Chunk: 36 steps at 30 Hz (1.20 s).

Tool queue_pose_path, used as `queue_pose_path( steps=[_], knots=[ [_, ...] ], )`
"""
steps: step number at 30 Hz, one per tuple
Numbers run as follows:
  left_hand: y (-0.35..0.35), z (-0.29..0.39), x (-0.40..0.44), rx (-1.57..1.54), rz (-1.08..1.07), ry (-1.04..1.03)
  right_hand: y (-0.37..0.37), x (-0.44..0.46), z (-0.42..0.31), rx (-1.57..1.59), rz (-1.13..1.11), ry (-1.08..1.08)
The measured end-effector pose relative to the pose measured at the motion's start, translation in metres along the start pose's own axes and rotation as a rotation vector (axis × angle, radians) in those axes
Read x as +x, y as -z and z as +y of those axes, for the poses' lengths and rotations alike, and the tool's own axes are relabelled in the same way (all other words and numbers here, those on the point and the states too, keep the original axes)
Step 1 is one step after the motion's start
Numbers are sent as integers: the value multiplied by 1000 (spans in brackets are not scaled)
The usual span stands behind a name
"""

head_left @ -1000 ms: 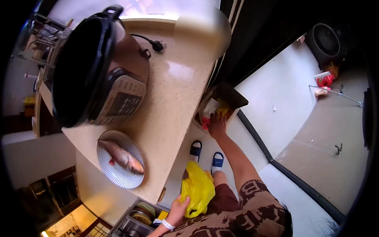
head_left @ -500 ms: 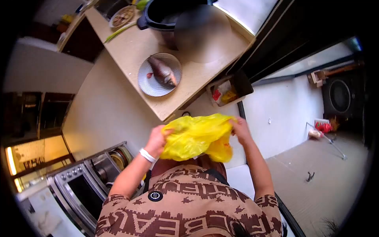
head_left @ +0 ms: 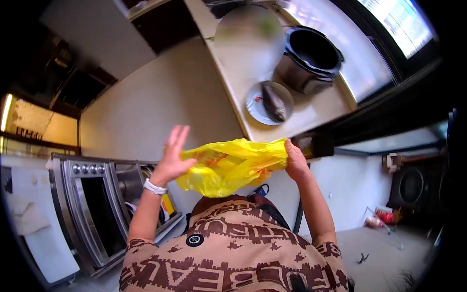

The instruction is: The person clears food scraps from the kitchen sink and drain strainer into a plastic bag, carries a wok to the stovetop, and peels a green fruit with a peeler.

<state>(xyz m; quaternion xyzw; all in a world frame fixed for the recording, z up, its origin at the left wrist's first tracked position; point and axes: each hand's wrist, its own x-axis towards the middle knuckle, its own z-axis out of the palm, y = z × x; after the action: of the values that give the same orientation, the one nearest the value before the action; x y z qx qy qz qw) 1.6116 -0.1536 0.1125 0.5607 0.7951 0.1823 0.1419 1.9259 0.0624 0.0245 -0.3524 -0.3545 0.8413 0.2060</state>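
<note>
A crumpled yellow plastic bag with red print hangs stretched in front of my body. My right hand grips its right end, fingers closed on the plastic. At the left end, my left hand has its fingers extended and apart; the thumb lies against the bag's edge. I wear a white band on the left wrist. Beyond the bag, a whole fish lies on a ribbed white plate on the counter, with a small red piece beside it.
A large dark pot without a lid stands on the counter behind the plate. Below the counter's end is a bin. A steel oven and an opened dishwasher-like rack are at left. A washing machine stands far right.
My left hand has released the bag and spread its fingers, while my right hand keeps its grip. The bag is stretched wider. The view has turned, so counter, plate and pot appear farther right.
</note>
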Motion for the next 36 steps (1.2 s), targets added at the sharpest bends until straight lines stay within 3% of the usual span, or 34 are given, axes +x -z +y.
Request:
queue_pose_path(
  steps=[1,3,6,7,8,9,10,11,12,14,15,16,18,20,22,24,25,26,27,28,30,31,34,36],
  knots=[
    [9,5,-2,-213,-82,-72,-37,11,-7,-141,-10,-47],
    [9,5,-10,-483,-120,-51,-115,44,0,-47,-127,-85],
    [-10,-42,-11,-1039,-168,130,-201,92,13,-173,-307,-131],
    [2,-61,-14,-1037,-141,109,-236,99,11,-243,-311,-98],
    [16,-86,-20,-1227,-102,269,-256,116,17,-439,-310,18],
    [29,-110,-26,-1412,-68,431,-274,127,16,-885,-185,375],
    [40,-130,-30,-1411,-58,411,-291,134,15,-1313,-28,739],
    [52,-149,-34,-1444,54,447,-313,139,18,-1336,94,1197],
    [62,-164,-33,-1476,170,479,-333,142,21,-1224,-6,1322],
    [73,-180,-26,-1513,235,452,-366,131,46,-1075,-446,1270],
    [79,-185,-20,-1649,308,436,-383,120,54,-1118,-746,952],
    [87,-191,-15,-1783,378,419,-394,118,63,-1270,-864,655],
    [100,-221,-5,-1965,544,310,-397,142,77,-1294,-806,784],
    [143,-237,-2,-1990,504,310,-383,180,64,-1612,-593,280],
    [136,-271,11,-2021,431,352,-364,229,66,-1909,-469,382],
    [113,-311,30,-1918,202,521,-371,274,47,-2209,-304,281],
    [138,-297,42,-1836,105,570,-364,296,30,-2482,-239,657],
    [149,-297,56,-1821,105,572,-355,324,12,-2581,-221,852],
    [157,-299,71,-1589,-8,489,-346,352,-6,-2667,-174,1060],
    [162,-306,88,-1357,-113,409,-339,385,-16,-2587,-196,1118],
    [169,-328,131,-1332,-138,422,-333,446,-33,-2385,-234,1292],
    [174,-338,156,-1427,-82,446,-354,450,-52,-2343,-254,1245],
    [191,-362,234,-1584,45,465,-411,496,-82,-2135,-447,546],
    [204,-372,280,-1649,109,462,-435,526,-81,-1767,-474,867]
  ],
)
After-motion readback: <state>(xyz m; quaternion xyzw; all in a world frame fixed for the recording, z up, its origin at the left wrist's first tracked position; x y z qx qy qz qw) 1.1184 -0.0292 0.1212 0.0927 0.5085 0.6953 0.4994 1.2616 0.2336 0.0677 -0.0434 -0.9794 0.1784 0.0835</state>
